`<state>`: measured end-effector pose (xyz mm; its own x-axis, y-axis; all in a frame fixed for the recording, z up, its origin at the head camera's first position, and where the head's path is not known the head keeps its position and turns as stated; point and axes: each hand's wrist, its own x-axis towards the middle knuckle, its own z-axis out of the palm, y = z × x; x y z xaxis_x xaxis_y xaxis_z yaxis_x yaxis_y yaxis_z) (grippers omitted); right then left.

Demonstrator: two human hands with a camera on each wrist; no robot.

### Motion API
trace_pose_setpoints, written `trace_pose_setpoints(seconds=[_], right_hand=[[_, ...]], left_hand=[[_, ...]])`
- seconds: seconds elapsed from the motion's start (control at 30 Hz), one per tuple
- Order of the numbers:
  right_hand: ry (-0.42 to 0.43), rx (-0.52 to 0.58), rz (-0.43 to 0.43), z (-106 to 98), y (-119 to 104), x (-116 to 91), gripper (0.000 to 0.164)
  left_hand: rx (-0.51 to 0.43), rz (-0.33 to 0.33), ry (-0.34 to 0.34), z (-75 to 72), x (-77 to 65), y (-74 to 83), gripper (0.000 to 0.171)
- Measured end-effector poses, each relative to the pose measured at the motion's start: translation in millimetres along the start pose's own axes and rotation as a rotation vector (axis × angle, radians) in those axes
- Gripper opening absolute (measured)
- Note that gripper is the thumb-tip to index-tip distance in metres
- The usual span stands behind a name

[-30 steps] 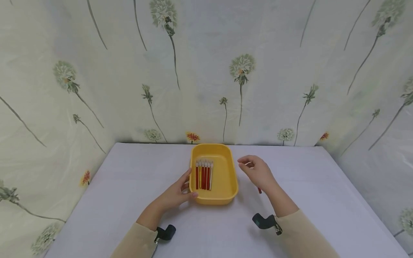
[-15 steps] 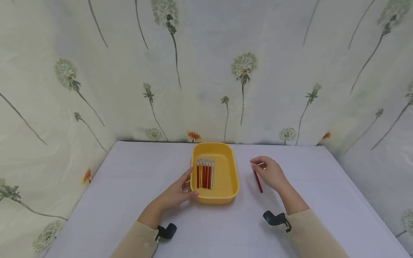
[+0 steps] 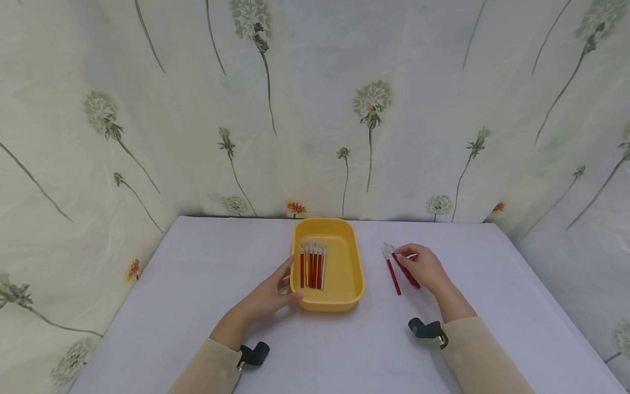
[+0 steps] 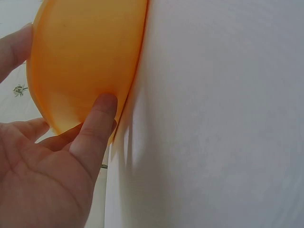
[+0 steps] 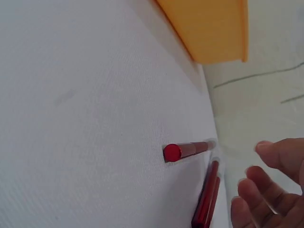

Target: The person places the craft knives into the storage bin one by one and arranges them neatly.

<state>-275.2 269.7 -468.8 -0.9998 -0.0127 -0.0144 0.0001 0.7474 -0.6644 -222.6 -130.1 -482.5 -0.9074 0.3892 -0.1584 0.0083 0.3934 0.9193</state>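
My left hand grips the left side of a yellow plastic tray, thumb against its near wall in the left wrist view. Inside the tray's left half, several red, yellow and white pencils with whitish clear caps lie side by side, tips away from me. Right of the tray, a single red pencil lies on the table. Just beyond it are two red pencils lying close together. Over their capped ends hovers my right hand, thumb and fingers apart with nothing between them in the right wrist view.
A white cloth covers the table. Behind and at both sides rises a pale curtain printed with dandelions. A black wrist camera sits at my right sleeve, another wrist camera at my left.
My right hand has moved rightward from beside the tray, past the single pencil, to the paired pencils. The single pencil now shows fully. My left hand and the tray stay put.
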Motion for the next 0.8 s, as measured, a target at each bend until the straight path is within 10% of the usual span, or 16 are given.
trace_pose_setpoints(seconds=[0.8], right_hand=[[-0.072,0.018,0.061,1.1,31.1,8.3,0.025]], left_hand=[[-0.012,0.012,-0.003,0.5,0.0,-1.4,0.100]])
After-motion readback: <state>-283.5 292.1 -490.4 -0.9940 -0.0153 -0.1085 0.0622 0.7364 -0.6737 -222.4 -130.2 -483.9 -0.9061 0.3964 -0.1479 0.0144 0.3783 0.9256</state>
